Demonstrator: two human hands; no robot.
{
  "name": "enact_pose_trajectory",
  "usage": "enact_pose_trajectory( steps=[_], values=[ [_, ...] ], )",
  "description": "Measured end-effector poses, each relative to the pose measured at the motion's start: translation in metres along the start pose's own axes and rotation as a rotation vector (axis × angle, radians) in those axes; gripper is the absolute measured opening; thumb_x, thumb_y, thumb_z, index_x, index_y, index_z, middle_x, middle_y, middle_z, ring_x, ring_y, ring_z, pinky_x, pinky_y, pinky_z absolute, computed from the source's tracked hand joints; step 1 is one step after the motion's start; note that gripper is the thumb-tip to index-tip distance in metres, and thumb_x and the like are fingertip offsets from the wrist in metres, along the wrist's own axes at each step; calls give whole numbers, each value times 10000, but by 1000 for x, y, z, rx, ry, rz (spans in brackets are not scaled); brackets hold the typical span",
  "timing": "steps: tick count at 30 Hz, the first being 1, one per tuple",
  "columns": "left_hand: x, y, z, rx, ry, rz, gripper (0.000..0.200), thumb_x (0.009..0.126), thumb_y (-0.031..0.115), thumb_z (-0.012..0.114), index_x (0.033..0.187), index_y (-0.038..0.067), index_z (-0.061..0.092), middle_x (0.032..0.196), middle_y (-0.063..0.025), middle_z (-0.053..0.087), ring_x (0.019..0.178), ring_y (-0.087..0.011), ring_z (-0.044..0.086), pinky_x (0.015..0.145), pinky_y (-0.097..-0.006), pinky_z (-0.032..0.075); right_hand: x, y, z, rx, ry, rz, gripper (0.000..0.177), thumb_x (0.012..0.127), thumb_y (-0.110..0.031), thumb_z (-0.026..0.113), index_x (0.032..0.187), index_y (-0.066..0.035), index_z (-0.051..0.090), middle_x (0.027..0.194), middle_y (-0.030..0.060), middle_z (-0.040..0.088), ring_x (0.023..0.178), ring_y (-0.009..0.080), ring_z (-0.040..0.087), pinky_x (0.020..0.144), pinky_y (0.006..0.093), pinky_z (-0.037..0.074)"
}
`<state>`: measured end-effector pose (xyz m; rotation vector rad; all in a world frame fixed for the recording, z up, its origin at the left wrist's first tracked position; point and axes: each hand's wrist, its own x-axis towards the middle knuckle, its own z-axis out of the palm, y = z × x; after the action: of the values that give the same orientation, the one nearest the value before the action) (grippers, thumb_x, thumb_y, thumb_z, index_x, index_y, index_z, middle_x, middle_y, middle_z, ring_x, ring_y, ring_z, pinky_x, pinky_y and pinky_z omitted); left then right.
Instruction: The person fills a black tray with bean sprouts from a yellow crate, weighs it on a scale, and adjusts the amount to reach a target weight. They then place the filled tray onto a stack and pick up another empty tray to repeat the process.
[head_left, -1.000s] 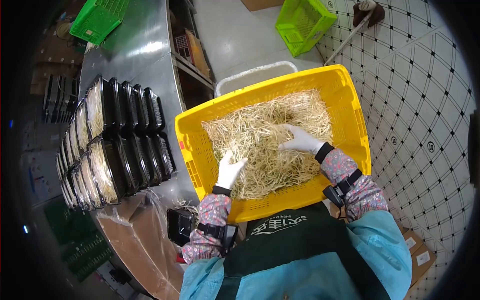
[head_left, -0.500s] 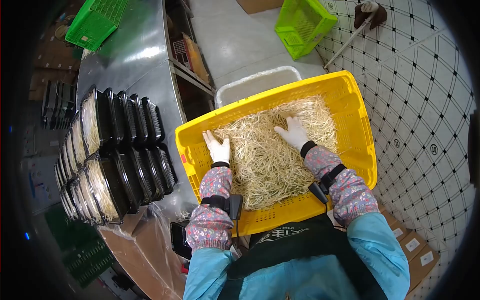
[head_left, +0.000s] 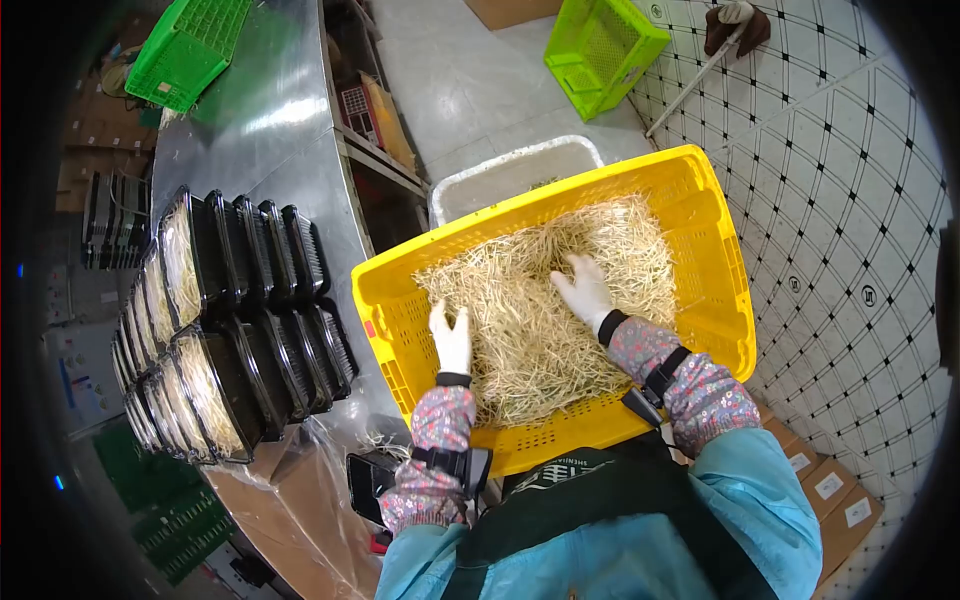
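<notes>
A yellow perforated crate [head_left: 700, 170] holds a broad heap of pale, thin sprouts [head_left: 530, 330]. At the left edge of the heap is my left hand [head_left: 452, 342], white-gloved, its thumb and fingers apart with nothing between them. My right hand [head_left: 587, 292], also in a white glove, rests on the sprouts right of the middle. Its thumb and fingers are spread, and some fingertips are partly hidden at the heap. Loose strands lie around both hands, with a dip in the heap near the right fingertips.
Black plastic trays [head_left: 240, 390] filled with pale strands stand in two stacks on the metal table [head_left: 290, 100]. A green crate [head_left: 190, 55] lies farther along it. Behind the yellow crate is a white tub [head_left: 480, 190]; another green crate [head_left: 605, 55] stands on the floor. Cardboard boxes [head_left: 835, 490] are at right.
My left hand has drawn back toward my body and slightly right. My right hand has shifted a little nearer to me. The sprouts' far left side has been disturbed.
</notes>
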<state>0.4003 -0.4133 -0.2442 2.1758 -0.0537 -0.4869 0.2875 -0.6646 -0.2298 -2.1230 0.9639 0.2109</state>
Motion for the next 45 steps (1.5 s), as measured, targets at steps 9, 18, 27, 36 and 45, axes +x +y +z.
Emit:
enact_pose_trajectory(
  steps=[9,18,27,36,45],
  values=[
    [-60,56,62,-993,-143,-360,706,1014,452,462,1545,68,200,1535,-174,309,1420,-287,313,1140,-403,309,-38,-61,43,196,-409,-175,673,967,-500,456,1462,-48,405,1442,261,440,1353,420,397,1118,475,325],
    [-76,93,-31,-471,-121,-414,749,963,490,529,1547,109,257,1615,-155,178,1487,-310,169,1133,-617,207,62,-38,-29,48,-301,-369,582,937,-475,530,1285,-13,591,1181,243,650,1101,376,621,973,450,471],
    [62,25,54,505,-164,217,666,931,555,531,1460,159,445,1545,-191,345,1428,-393,291,1146,-560,248,60,-19,9,-423,-30,-367,644,936,-558,492,1354,-68,516,1346,200,519,1260,356,468,1049,478,389],
    [-109,60,-28,497,-717,375,804,826,461,734,1451,66,418,1380,-225,487,1286,-380,463,1099,-462,368,-87,25,-51,-207,-652,-766,743,861,-534,634,1457,-137,432,1453,172,424,1259,375,477,1003,488,469],
    [-2,33,19,447,-193,427,826,843,416,738,1458,-7,384,1463,-246,429,1375,-393,373,1151,-450,293,29,2,-24,-257,-323,-451,689,958,-519,511,1489,-98,385,1502,192,404,1365,355,404,1115,464,361]
  ],
)
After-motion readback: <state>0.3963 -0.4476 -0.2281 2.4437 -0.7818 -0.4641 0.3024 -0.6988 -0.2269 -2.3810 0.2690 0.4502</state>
